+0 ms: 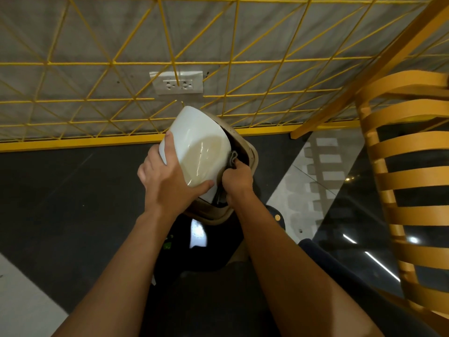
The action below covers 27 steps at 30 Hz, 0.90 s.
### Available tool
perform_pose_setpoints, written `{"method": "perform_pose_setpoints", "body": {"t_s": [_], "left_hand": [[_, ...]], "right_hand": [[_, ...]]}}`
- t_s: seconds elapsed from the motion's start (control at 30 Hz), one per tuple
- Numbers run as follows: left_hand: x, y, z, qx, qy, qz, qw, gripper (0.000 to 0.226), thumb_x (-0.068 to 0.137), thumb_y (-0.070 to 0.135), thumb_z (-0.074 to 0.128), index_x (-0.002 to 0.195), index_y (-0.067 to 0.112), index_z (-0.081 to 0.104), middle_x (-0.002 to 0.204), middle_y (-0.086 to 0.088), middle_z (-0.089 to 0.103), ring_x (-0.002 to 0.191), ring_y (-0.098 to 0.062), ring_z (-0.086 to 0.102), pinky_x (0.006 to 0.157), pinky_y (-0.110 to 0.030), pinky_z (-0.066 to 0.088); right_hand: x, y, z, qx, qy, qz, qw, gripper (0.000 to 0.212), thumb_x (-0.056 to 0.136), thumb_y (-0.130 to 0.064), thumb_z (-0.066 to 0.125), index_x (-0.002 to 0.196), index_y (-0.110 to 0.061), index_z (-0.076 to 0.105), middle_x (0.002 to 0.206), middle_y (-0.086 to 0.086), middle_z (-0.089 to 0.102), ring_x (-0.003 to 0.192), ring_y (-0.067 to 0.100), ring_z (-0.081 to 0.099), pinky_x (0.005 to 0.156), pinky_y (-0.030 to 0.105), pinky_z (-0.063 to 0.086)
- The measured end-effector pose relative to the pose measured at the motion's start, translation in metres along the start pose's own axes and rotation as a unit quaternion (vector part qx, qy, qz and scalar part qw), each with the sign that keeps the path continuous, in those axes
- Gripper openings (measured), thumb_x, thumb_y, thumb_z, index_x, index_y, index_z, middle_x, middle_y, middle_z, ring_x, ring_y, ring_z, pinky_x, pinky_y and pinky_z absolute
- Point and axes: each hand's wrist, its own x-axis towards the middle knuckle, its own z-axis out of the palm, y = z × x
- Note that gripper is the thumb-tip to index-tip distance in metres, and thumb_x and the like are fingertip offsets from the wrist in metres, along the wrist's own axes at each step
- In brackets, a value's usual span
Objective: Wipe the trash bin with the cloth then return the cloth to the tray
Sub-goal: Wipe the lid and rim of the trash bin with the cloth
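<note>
The trash bin (pixel 251 154) stands on the floor below me, with a beige rim and a dark inside. Its white lid (pixel 201 147) is tilted up and open. My left hand (pixel 167 178) grips the lid's near edge, thumb on the glossy top and fingers round the left side. My right hand (pixel 237 177) is curled round a grey cloth (pixel 232 158), pressed between the lid's underside and the bin's rim. Most of the cloth is hidden by the hand and lid. No tray is in view.
A yellow metal lattice (pixel 170 62) covers the grey wall behind the bin, with a white double socket (pixel 177 82) on it. A yellow slatted chair (pixel 408 166) stands at the right on a glossy dark floor. My dark-clothed legs are below the bin.
</note>
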Motion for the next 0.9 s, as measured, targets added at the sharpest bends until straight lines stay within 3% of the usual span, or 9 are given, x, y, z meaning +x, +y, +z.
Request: {"method": "perform_pose_setpoints", "body": {"t_s": [0.1,0.27,0.47,0.6,0.9], "left_hand": [[-0.001,0.001,0.0,-0.002,0.0,-0.001,1.0,0.125,0.045,0.058,0.08,0.144,0.008,0.021,0.129,-0.025,0.04,0.117,-0.04,0.042,0.096,-0.055,0.031],[0.0,0.001,0.001,0.0,0.005,-0.005,1.0,0.124,0.045,0.057,0.081,0.143,0.007,0.022,0.128,-0.027,0.041,0.117,-0.04,0.043,0.097,-0.054,0.03],[-0.002,0.002,-0.001,0.001,0.003,-0.005,1.0,0.125,0.045,0.059,0.08,0.143,0.007,0.022,0.129,-0.026,0.04,0.117,-0.039,0.042,0.096,-0.053,0.03],[-0.001,0.003,0.0,-0.002,0.007,-0.006,1.0,0.124,0.045,0.057,0.081,0.143,0.007,0.023,0.129,-0.027,0.04,0.118,-0.039,0.042,0.097,-0.053,0.029],[-0.003,0.003,0.0,-0.005,0.009,-0.006,1.0,0.125,0.047,0.058,0.08,0.143,0.006,0.021,0.13,-0.027,0.04,0.119,-0.039,0.042,0.097,-0.054,0.03]], "right_hand": [[0.005,-0.006,0.001,0.019,-0.009,0.013,1.0,0.046,0.09,0.002,0.032,0.129,-0.012,0.05,0.124,0.015,0.056,0.105,0.032,0.052,0.091,0.045,0.048],[-0.006,0.011,0.0,-0.018,-0.012,-0.013,1.0,0.061,0.082,0.005,0.036,0.14,-0.016,0.036,0.135,0.012,0.048,0.121,0.034,0.046,0.101,0.043,0.043],[0.009,-0.006,-0.001,-0.029,-0.004,-0.014,0.999,0.05,0.086,0.002,0.033,0.131,-0.015,0.048,0.127,0.013,0.054,0.115,0.036,0.048,0.097,0.051,0.044],[-0.002,0.007,-0.004,-0.042,-0.005,-0.027,0.999,0.063,0.083,0.005,0.035,0.141,-0.02,0.034,0.138,0.01,0.045,0.122,0.033,0.045,0.094,0.033,0.043],[0.003,0.003,-0.001,-0.009,-0.01,-0.01,1.0,0.059,0.085,0.004,0.035,0.14,-0.02,0.037,0.133,0.013,0.049,0.117,0.035,0.047,0.098,0.048,0.044]]}}
